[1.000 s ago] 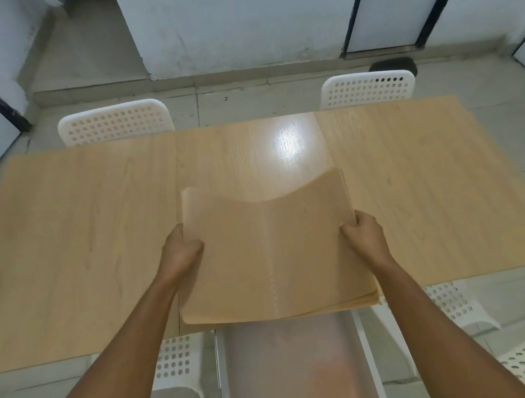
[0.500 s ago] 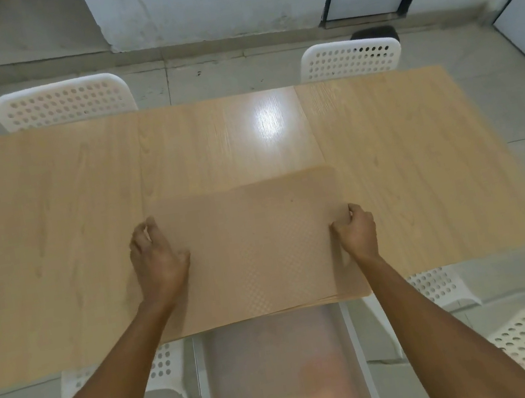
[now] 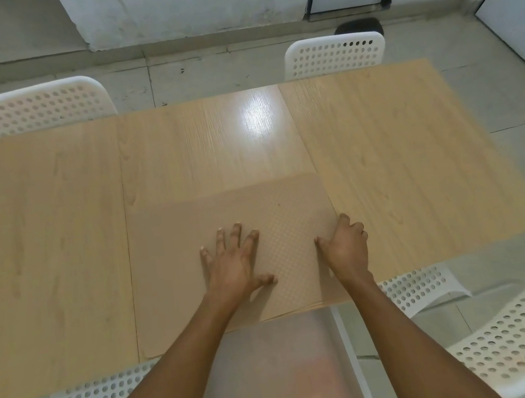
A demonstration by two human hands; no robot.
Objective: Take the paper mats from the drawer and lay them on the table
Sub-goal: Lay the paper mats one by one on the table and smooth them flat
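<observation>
While your left hand (image 3: 232, 266) lies flat with fingers spread on the stack of paper mats (image 3: 196, 265), your right hand (image 3: 346, 243) pinches its right edge. That stack sits at the table's (image 3: 34, 237) near edge. Four white chairs (image 3: 37, 106) surround it.
</observation>
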